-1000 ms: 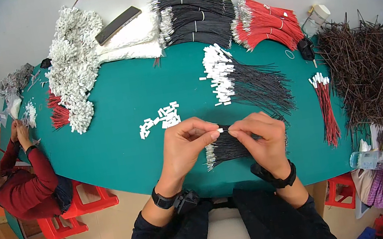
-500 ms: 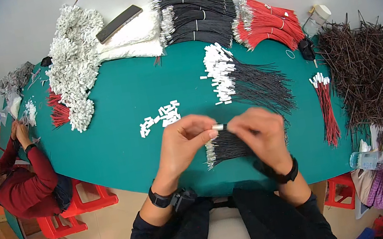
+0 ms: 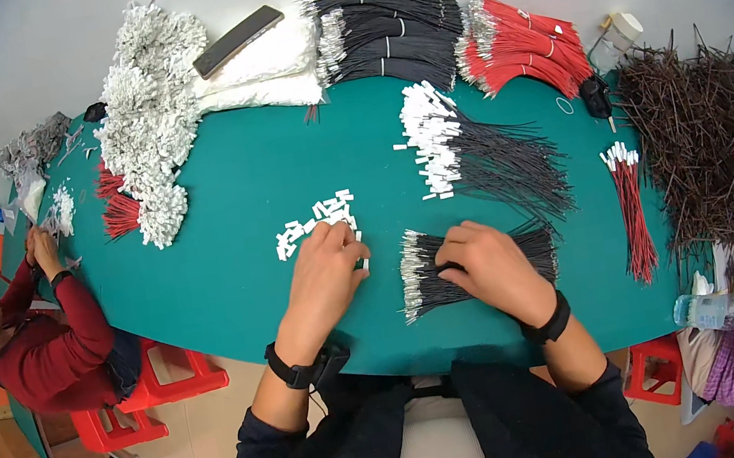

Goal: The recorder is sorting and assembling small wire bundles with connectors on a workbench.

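Note:
My left hand [image 3: 321,275] is over the near edge of a loose pile of small white plastic sleeves [image 3: 339,205]. Its fingers are bent, and one white sleeve [image 3: 366,264] shows at the thumb and forefinger. My right hand [image 3: 488,269] rests on a bundle of black wires [image 3: 436,293] with silver metal tips at their left ends. Thumb and fingers are curled down among those wires; what lies between them is mostly hidden. Beyond that bundle, a heap of black wires [image 3: 512,166] carries white sleeves [image 3: 434,135] on its left ends.
Tied black wire bundles [image 3: 391,26], red bundles [image 3: 521,48] and white bags [image 3: 264,76] under a dark bar [image 3: 239,42] line the back. A white heap [image 3: 145,120] stands left; red wires [image 3: 633,213] and a brown pile [image 3: 702,144] lie right. A co-worker [image 3: 46,341] sits left.
My hands were together in mid-air, holding a white sleeve and a dark wire end. Now they are apart: the left is down at the white sleeves, the right on the black wires.

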A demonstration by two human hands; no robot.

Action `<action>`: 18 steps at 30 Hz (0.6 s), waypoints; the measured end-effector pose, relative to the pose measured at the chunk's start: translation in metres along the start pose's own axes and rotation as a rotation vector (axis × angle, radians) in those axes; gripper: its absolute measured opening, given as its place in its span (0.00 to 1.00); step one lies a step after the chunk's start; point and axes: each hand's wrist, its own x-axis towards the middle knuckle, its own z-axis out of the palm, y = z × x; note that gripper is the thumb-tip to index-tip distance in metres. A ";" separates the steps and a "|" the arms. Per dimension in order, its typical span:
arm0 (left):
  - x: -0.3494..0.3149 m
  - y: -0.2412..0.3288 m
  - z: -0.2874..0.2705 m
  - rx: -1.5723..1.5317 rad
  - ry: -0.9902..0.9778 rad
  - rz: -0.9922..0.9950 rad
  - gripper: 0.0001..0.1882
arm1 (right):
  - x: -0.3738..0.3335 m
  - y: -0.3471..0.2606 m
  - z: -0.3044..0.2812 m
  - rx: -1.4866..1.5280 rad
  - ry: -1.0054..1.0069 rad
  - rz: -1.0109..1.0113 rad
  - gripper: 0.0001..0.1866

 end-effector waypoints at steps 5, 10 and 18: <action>0.002 0.000 0.001 -0.655 -0.022 -0.137 0.13 | -0.003 0.004 0.011 0.012 0.052 0.027 0.03; 0.008 0.015 0.005 -1.884 -0.134 -0.243 0.21 | -0.005 -0.001 0.013 0.047 0.062 0.034 0.04; 0.014 0.034 0.015 -2.148 -0.306 -0.263 0.21 | -0.013 0.003 0.002 0.256 0.192 0.026 0.05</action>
